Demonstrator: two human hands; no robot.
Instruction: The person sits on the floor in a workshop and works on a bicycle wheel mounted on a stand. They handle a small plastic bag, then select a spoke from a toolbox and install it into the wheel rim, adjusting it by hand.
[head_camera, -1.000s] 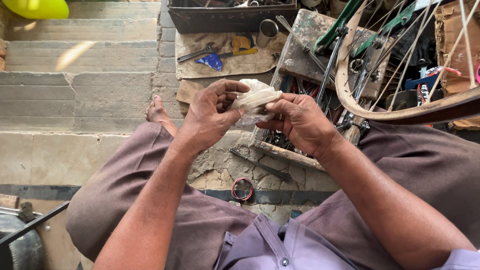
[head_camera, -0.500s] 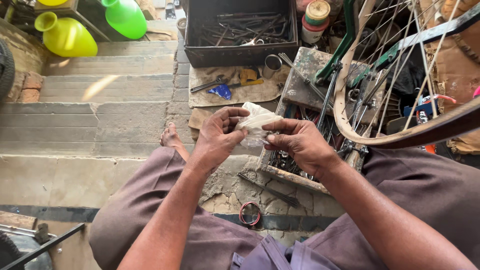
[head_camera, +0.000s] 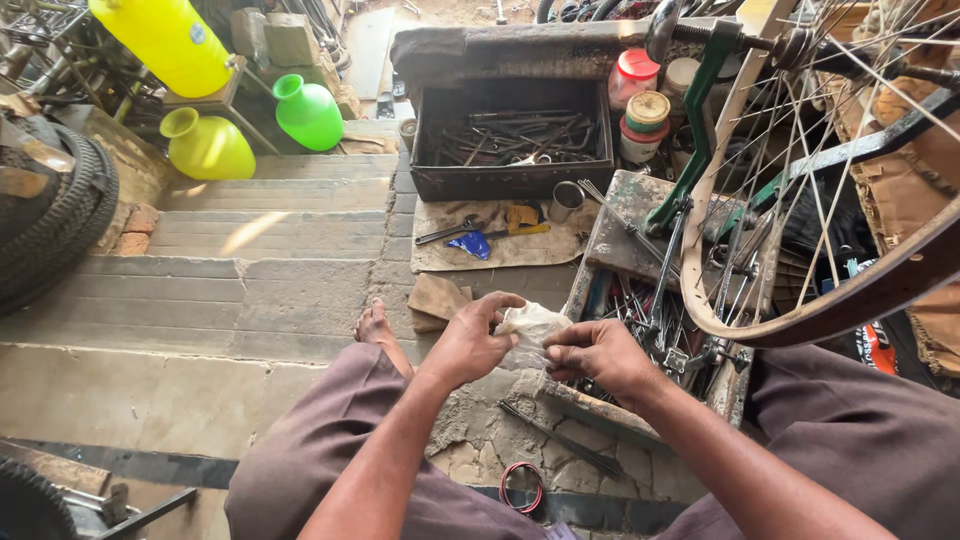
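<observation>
A crumpled whitish plastic bag (head_camera: 530, 327) is pinched between both hands above the knees: left hand (head_camera: 468, 345) and right hand (head_camera: 598, 358) each clamped on it. Just beyond lie a spoke-filled tray (head_camera: 640, 300) and a bicycle wheel rim (head_camera: 800, 320).

Worn stone steps (head_camera: 200, 290) fill the left and centre, grey and cracked, with a patch of sunlight across them; a dark open toolbox (head_camera: 512, 140) sits at the top, full of what look like metal rods and tools; two green-yellow plastic jugs (head_camera: 255, 130) and a yellow canister (head_camera: 165, 40) stand beside it; a black tyre (head_camera: 55, 220) leans at the left edge; a spoked bicycle wheel (head_camera: 830, 200) rises at the right over a wooden tray of tools (head_camera: 650, 310).
</observation>
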